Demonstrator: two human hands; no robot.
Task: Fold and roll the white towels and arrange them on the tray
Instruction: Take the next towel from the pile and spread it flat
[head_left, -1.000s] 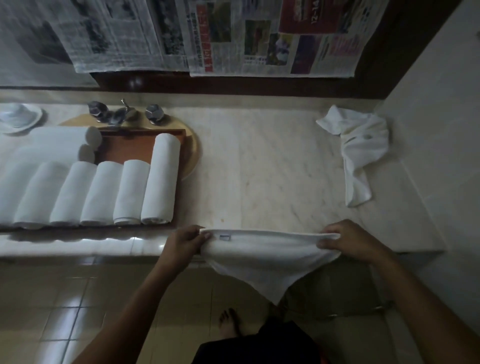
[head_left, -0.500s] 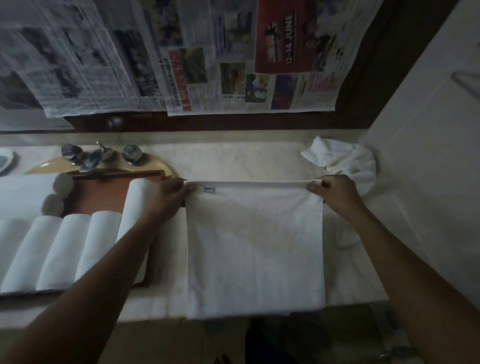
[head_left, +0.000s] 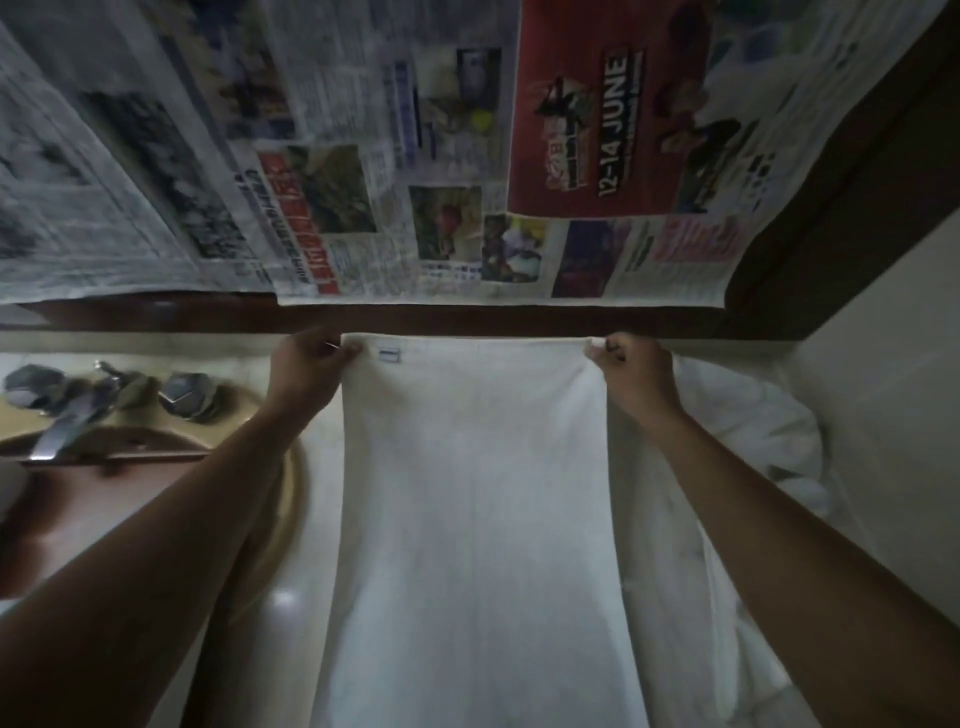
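left hand (head_left: 306, 369) pinches white towel (head_left: 475, 519) far corner | right hand (head_left: 631, 376) pinches the other | towel flat on worktop (head_left: 311, 519) between hands

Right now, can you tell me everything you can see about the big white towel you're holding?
The white towel looks like soft terry cloth, plain, with a small label near its far left corner. It lies spread flat on the pale counter, its far edge at the back. The left hand pinches its far left corner, the right hand its far right corner. A crumpled white towel sits just to its right.
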